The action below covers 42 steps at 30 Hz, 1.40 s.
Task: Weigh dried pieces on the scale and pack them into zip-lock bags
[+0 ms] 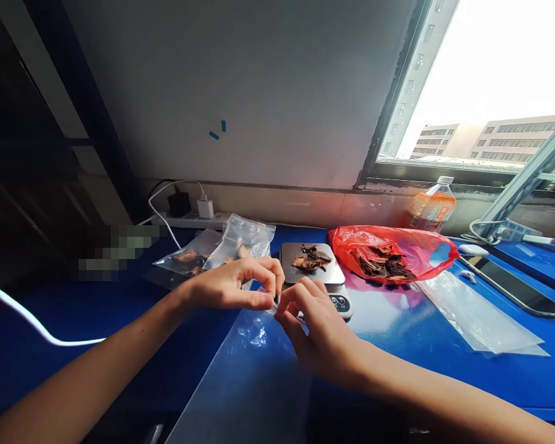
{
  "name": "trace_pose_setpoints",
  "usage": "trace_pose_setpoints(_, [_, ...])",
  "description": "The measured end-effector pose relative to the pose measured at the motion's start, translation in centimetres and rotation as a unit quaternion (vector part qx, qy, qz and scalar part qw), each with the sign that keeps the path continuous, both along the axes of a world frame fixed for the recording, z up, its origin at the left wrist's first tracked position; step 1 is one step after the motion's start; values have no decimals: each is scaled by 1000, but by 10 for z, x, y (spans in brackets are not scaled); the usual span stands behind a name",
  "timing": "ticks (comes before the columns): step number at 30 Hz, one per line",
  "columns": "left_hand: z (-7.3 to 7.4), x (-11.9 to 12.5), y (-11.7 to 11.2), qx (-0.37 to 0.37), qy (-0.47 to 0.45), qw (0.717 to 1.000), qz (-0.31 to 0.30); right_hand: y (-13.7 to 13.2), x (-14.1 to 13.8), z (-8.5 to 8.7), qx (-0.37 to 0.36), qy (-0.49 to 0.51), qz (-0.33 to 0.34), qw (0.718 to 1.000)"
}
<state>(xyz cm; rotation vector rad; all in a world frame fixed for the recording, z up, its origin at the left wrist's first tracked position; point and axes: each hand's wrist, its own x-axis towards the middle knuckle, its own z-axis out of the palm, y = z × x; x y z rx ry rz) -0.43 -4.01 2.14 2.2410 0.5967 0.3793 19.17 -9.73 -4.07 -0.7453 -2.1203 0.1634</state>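
Left hand (pixel 240 285) and right hand (pixel 321 327) nearly meet, thumb and fingers of each pinched on top edge of clear zip-lock bag (pixel 245 388); bag hangs below fingers, over blue table (pixel 388 345) and its near edge. Step in hand, as judged: working bag's mouth apart. Next move calls for separating both layers without tearing seal strip. Beyond hands, digital scale (pixel 335 273) bears dried brown slices (pixel 312 260); just right, red plastic bag (pixel 428 266) holds more. Filled zip-lock bags (pixel 240 237) lie behind left hand.
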Motion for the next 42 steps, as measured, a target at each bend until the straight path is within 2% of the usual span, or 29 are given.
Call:
trace_pose_setpoints(3, [1, -3, 3, -1, -18, 1000, 9, 1, 4, 3, -60, 4, -6, 998])
trace_pose_setpoints(8, [4, -8, 5, -51, -50, 997, 42, 1, 8, 14, -159, 5, 19, 987])
trace_pose_setpoints(14, [4, -14, 8, -63, -95, 992, 51, 4, 13, 19, -210, 4, 46, 977])
trace_pose_setpoints(16, [4, -17, 13, -57, -103, 992, 54, 5, 15, 20, -205, 14, 54, 977])
trace_pose_setpoints(18, [5, -21, 18, -27, -77, 993, 85, 6, 17, 21, -188, 26, 51, 981])
trace_pose_setpoints(21, [16, -25, 15, 57, -40, 979, 194, 9, 17, 21, -169, 63, 2, 984])
trace_pose_setpoints(24, [27, -18, -5, 167, 14, 947, 275, 12, 14, 23, -158, 103, -54, 980])
trace_pose_setpoints(25, [28, -13, -15, 202, 42, 937, 281, 12, 12, 23, -147, 113, -64, 981])
trace_pose_setpoints(27, [24, 1, -33, 255, 89, 930, 250, 9, 8, 26, -116, 126, -69, 983])
trace_pose_setpoints(30, [10, 21, -47, 283, 117, 928, 213, 1, 2, 29, -96, 133, -41, 986])
trace_pose_setpoints(33, [-1, 27, -43, 325, 112, 912, 223, -4, 1, 32, -65, 123, 22, 990])
trace_pose_setpoints(36, [-2, 22, -33, 356, 108, 900, 229, 13, 13, 33, -3, 129, 57, 990])
trace_pose_setpoints(37, [-2, 19, -30, 365, 107, 894, 238, 23, 20, 32, 13, 134, 40, 990])
trace_pose_setpoints(39, [-2, 14, -25, 370, 101, 884, 267, 48, 37, 29, 28, 130, -41, 990])
trace_pose_setpoints(41, [-6, 10, -20, 349, 93, 884, 296, 72, 54, 24, 14, 74, -124, 989])
trace_pose_setpoints(42, [-9, 8, -17, 333, 86, 887, 307, 81, 61, 21, 4, 32, -135, 990])
